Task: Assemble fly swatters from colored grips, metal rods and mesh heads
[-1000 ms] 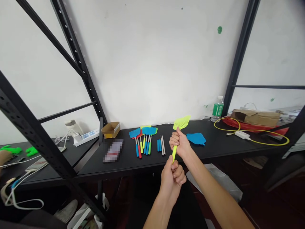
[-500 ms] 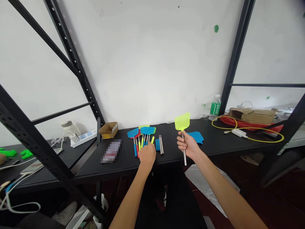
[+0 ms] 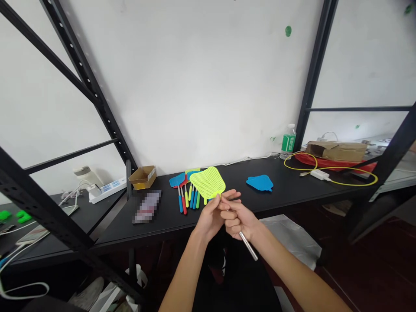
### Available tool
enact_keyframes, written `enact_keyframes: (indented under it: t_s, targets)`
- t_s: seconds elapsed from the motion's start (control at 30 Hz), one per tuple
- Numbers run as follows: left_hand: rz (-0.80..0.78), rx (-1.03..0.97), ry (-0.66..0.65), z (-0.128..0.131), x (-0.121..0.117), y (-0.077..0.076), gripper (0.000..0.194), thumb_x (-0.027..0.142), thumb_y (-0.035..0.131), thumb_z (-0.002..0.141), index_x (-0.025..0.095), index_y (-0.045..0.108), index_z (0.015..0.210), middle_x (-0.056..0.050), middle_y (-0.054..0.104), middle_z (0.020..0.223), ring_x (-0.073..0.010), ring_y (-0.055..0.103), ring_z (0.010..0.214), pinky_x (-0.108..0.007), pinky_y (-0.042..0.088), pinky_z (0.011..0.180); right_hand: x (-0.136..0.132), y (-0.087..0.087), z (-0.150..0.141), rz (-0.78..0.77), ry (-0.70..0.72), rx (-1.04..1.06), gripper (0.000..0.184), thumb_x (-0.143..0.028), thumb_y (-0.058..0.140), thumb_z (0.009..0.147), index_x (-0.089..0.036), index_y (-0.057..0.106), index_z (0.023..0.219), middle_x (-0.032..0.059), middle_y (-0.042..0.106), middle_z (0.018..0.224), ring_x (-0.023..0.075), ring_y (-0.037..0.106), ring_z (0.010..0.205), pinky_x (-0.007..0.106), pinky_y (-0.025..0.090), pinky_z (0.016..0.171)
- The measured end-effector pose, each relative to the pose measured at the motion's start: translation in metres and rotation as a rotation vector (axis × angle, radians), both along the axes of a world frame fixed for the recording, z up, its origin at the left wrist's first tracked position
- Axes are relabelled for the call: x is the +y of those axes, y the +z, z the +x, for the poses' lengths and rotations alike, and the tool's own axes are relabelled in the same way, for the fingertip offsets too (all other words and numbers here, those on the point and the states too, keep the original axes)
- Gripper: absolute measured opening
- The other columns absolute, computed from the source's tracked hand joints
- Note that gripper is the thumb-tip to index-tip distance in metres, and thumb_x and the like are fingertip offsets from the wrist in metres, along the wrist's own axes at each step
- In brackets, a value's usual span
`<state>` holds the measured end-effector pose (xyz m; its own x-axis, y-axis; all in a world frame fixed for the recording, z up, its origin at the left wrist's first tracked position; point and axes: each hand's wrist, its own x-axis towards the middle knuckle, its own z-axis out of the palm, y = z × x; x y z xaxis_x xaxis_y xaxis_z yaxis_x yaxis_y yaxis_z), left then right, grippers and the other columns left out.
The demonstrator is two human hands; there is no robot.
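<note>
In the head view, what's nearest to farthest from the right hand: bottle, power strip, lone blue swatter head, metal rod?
From the right hand:
1. Metal rod: held in it.
2. Lone blue swatter head: just beyond, right.
3. Bottle: farther back, right.
4. Power strip: far left.

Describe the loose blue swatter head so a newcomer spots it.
Find the black tabletop along the white wall. In front and left of the green-labelled bottle lies a flat blue swatter head. Unlike the blue swatters bunched further left, it lies alone with no rod attached.
</note>
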<state>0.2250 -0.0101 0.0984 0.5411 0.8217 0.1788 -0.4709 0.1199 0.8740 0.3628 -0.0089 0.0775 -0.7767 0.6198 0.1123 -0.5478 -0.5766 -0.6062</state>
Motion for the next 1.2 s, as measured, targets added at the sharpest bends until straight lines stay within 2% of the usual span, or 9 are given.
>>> enact_keyframes:
  t_s: [0.07, 0.17, 0.33, 0.63, 0.77, 0.83, 0.93, 1.03, 1.2]
  targets:
    - [-0.038, -0.142, 0.0, -0.001, -0.006, -0.003, 0.046, 0.053, 0.065, 0.081, 0.014, 0.073, 0.104, -0.016, 0.064, 0.124, -0.035, 0.056, 0.119, -0.048, 0.04, 0.103, -0.008, 0.002, -0.012, 0.014, 0.014, -0.002, 0.038, -0.048, 0.054, 0.095, -0.024, 0.031, 0.076, -0.0137, 0.015, 0.048, 0.0053, -0.006, 0.04, 0.015, 0.002, 0.03]
    - [-0.115, -0.209, 0.112, -0.005, -0.009, -0.011, 0.035, 0.05, 0.07, 0.075, 0.016, 0.072, 0.084, -0.014, 0.068, 0.109, -0.0368, 0.058, 0.117, -0.052, 0.043, 0.099, -0.017, 0.009, -0.024, 0.043, 0.044, -0.005, 0.042, -0.052, 0.056, 0.092, -0.024, 0.03, 0.076, -0.0143, 0.014, 0.047, 0.0051, -0.006, 0.039, 0.015, 0.002, 0.028]
    - [-0.195, -0.312, 0.228, -0.004, -0.014, -0.011, 0.028, 0.046, 0.069, 0.078, 0.018, 0.067, 0.078, -0.007, 0.067, 0.097, -0.0271, 0.063, 0.105, -0.043, 0.049, 0.093, -0.023, 0.023, -0.032, 0.096, 0.052, -0.014, 0.043, -0.053, 0.063, 0.088, -0.023, 0.034, 0.075, -0.0141, 0.02, 0.046, 0.0044, -0.002, 0.038, 0.014, 0.004, 0.027]
    - [-0.248, -0.295, 0.495, 0.005, -0.009, -0.006, 0.028, 0.038, 0.078, 0.073, 0.014, 0.073, 0.087, -0.005, 0.07, 0.085, -0.0133, 0.065, 0.079, -0.023, 0.05, 0.074, -0.017, 0.026, -0.043, 0.28, -0.329, -0.394, 0.048, -0.064, 0.059, 0.083, -0.023, 0.038, 0.072, -0.0146, 0.022, 0.045, 0.0031, 0.006, 0.037, 0.014, 0.007, 0.029]
    - [-0.253, -0.327, 0.75, -0.009, 0.004, 0.006, 0.029, 0.039, 0.078, 0.073, 0.017, 0.073, 0.092, -0.002, 0.07, 0.088, -0.0081, 0.058, 0.066, -0.021, 0.046, 0.063, -0.014, 0.017, -0.041, 0.379, -0.412, -0.564, 0.047, -0.064, 0.054, 0.086, -0.022, 0.039, 0.071, -0.0137, 0.024, 0.047, 0.0029, 0.01, 0.037, 0.014, 0.011, 0.031]
    - [-0.215, -0.379, 0.897, -0.026, 0.011, 0.015, 0.025, 0.037, 0.076, 0.075, 0.019, 0.072, 0.092, -0.002, 0.071, 0.098, -0.0062, 0.056, 0.066, -0.021, 0.045, 0.065, -0.004, 0.011, -0.033, 0.365, -0.479, -0.652, 0.044, -0.062, 0.052, 0.087, -0.022, 0.041, 0.072, -0.0131, 0.025, 0.048, 0.0031, 0.012, 0.037, 0.014, 0.011, 0.032]
    - [-0.11, -0.315, 0.908, -0.049, 0.015, 0.019, 0.026, 0.036, 0.078, 0.074, 0.016, 0.073, 0.089, -0.005, 0.071, 0.1, -0.0078, 0.058, 0.069, -0.022, 0.045, 0.066, 0.032, 0.004, -0.018, 0.291, -0.67, -0.749, 0.032, -0.051, 0.052, 0.088, -0.022, 0.045, 0.077, -0.0122, 0.03, 0.049, 0.0036, 0.016, 0.035, 0.014, 0.012, 0.033]
    - [-0.103, -0.247, 0.9, -0.058, 0.011, 0.009, 0.029, 0.039, 0.079, 0.072, 0.015, 0.073, 0.088, -0.006, 0.071, 0.095, -0.0083, 0.058, 0.067, -0.022, 0.045, 0.065, 0.08, -0.001, -0.006, 0.28, -0.902, -0.908, 0.017, -0.037, 0.056, 0.085, -0.022, 0.049, 0.087, -0.0067, 0.048, 0.057, 0.0058, 0.031, 0.037, 0.016, 0.028, 0.036]
    - [-0.158, -0.184, 0.885, -0.05, 0.006, -0.011, 0.036, 0.042, 0.082, 0.069, 0.014, 0.074, 0.09, -0.008, 0.072, 0.099, -0.0088, 0.059, 0.069, -0.022, 0.047, 0.065, 0.126, -0.01, 0.0, 0.33, -1.004, -1.121, 0.024, -0.016, 0.062, 0.073, -0.02, 0.057, 0.096, 0.0052, 0.064, 0.076, 0.0189, 0.062, 0.065, 0.027, 0.047, 0.057]
